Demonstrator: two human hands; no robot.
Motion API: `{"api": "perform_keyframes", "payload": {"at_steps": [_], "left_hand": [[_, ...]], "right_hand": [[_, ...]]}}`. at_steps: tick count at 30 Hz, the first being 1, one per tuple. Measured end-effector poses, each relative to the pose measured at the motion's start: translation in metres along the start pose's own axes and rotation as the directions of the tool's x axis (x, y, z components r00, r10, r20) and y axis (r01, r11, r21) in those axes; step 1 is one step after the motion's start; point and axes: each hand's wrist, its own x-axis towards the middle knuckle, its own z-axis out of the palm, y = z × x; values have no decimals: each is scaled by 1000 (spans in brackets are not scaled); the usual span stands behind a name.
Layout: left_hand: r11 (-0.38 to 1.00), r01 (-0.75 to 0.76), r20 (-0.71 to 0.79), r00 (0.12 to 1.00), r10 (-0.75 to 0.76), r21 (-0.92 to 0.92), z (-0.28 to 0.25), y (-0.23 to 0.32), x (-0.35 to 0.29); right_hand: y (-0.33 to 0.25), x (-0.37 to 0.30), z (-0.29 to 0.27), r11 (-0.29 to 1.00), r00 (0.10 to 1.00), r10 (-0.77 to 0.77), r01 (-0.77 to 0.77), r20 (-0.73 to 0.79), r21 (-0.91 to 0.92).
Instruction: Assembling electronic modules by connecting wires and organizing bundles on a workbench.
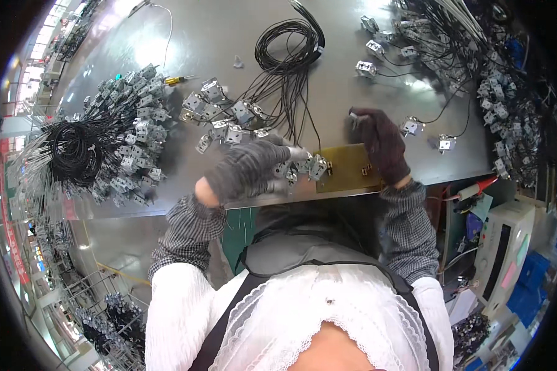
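small silver box-shaped metal parts [315,167] with cut-outs in their faces: grouped under and beside the grey-striped gloved left hand [247,167], tilted at differing angles; blur hides whether they are gripped. flat, rectangular, brass-yellow metal plate [346,176]: lying near the table's front edge, bearing small fittings toward its left and right ends; its right end is partly covered by the dark maroon gloved right hand [382,143]. the rightmost box-shaped part overlaps the plate's left edge in view. small grey piece [353,115]: at the right hand's fingertips, its form indistinct.
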Motion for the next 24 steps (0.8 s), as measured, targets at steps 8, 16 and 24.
{"api": "perform_keyframes", "payload": {"at_steps": [8,16,24], "left_hand": [[973,-129,-135,985,105,-189,6,-30,-8],[918,-82,-296,954,-40,-389,16,10,15],[962,209,-263,932,-251,-176,85,21,62]], "right_hand": [[-50,-80,18,838,884,354,-445,304,317],[-66,-91,62,967,941,152,-205,302,151],[-65,-108,53,974,933,-218,191,286,121]]}}
